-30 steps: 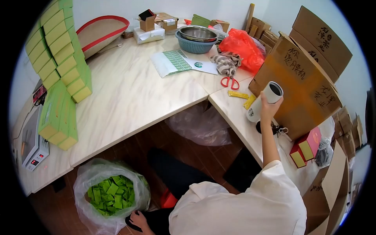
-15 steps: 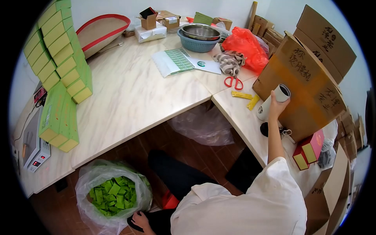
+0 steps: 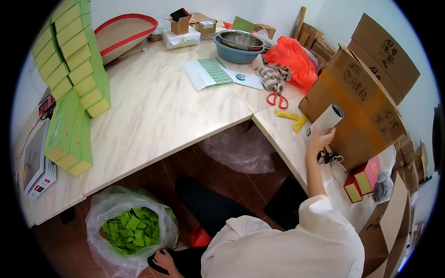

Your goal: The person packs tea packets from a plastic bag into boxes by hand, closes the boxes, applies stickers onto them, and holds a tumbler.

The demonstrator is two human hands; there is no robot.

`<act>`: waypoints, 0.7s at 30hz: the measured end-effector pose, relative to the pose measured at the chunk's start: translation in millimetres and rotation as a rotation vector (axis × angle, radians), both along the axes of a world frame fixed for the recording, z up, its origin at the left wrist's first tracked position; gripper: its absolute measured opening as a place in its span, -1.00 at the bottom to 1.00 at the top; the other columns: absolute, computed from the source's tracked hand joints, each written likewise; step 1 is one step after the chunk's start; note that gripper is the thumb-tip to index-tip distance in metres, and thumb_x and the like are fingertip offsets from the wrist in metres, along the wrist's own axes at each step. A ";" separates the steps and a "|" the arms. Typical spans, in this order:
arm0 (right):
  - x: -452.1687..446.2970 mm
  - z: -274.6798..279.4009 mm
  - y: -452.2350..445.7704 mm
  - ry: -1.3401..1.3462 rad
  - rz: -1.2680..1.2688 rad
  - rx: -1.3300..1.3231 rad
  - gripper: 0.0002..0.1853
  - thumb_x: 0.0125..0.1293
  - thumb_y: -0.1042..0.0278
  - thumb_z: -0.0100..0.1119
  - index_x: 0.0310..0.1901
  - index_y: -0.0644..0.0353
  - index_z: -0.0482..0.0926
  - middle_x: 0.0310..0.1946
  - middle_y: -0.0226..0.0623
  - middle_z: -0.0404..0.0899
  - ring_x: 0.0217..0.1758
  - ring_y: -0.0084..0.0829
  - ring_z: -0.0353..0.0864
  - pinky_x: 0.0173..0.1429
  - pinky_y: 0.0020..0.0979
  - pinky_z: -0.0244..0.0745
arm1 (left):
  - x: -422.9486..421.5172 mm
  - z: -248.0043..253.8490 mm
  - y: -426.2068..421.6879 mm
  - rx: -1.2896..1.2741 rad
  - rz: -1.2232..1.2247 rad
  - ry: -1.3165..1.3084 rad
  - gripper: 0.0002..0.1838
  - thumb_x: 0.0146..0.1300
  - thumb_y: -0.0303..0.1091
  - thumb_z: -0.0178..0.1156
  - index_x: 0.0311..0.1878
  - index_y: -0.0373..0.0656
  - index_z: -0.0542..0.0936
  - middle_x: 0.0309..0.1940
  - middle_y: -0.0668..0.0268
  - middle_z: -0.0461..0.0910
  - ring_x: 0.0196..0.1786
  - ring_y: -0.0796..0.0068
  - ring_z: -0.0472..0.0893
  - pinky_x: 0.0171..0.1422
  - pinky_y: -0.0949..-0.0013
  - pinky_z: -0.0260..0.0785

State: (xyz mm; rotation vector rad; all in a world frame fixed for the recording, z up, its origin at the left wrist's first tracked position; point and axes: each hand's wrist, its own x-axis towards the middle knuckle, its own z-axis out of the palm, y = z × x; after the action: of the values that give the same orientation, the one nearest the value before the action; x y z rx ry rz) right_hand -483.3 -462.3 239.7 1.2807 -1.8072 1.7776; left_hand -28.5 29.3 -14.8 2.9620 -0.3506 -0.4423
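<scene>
A white tumbler [image 3: 328,119] with a dark round logo stands on the right-hand table beside the big cardboard box, its top uncovered. My right hand [image 3: 320,140] is at the tumbler's lower near side, fingers apart and not wrapped round it; whether they touch it I cannot tell. Just beyond my wrist lies a black object with a metal ring [image 3: 330,158], partly covered by the hand. My left hand [image 3: 163,260] rests on my dark-trousered knee, fingers laid out and holding nothing. Near it stands a clear plastic bag [image 3: 95,227] full of small green packets [image 3: 132,229].
The cardboard box [image 3: 357,106] rises behind the tumbler. Yellow sachets [image 3: 287,115], red scissors [image 3: 277,100] and a red box [image 3: 364,180] lie nearby. Green boxes [image 3: 79,51] are stacked left, above a scale [image 3: 39,162]. A basin [image 3: 241,41] sits in a blue basket [image 3: 237,55].
My right hand has let go of the tumbler's upper part and moved down towards me. The tumbler stays on the table. My left hand has hardly moved.
</scene>
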 end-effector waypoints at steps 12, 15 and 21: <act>284.9 -134.9 150.4 0.751 1.395 0.462 -0.37 0.01 0.43 0.23 0.19 0.27 0.31 0.17 0.05 0.31 0.25 0.07 0.24 0.32 -0.05 0.14 | -12.2 -22.8 39.5 -0.300 0.204 -0.215 -0.74 0.12 -0.27 0.20 -0.11 -0.09 0.59 0.02 0.18 0.51 0.30 0.20 0.33 0.47 -0.04 -0.09; 296.8 -184.6 142.1 0.844 1.389 0.665 -0.32 0.02 0.33 0.26 0.22 0.26 0.28 0.21 0.11 0.26 0.26 0.11 0.21 0.30 -0.01 0.16 | -26.3 -10.6 57.2 -0.330 0.418 -0.323 -0.74 0.11 -0.27 0.20 -0.12 -0.09 0.58 0.10 0.19 0.46 0.30 0.18 0.31 0.46 -0.07 -0.08; 320.4 -224.5 145.1 0.919 1.306 1.100 -0.22 0.15 0.10 0.18 0.37 0.16 0.13 0.35 0.20 0.04 0.33 0.17 0.13 0.30 0.06 0.22 | -42.9 -8.5 109.7 -0.166 0.885 -0.206 -0.40 0.12 -0.16 0.21 0.24 -0.02 0.32 0.35 0.18 0.16 0.43 0.10 0.08 0.36 -0.18 0.02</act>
State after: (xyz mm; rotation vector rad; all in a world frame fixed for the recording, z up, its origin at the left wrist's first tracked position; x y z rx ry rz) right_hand -163.0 -317.2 15.1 3.3617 -1.2474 -0.1296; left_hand -71.4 139.1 -23.4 2.6380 0.8359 0.0075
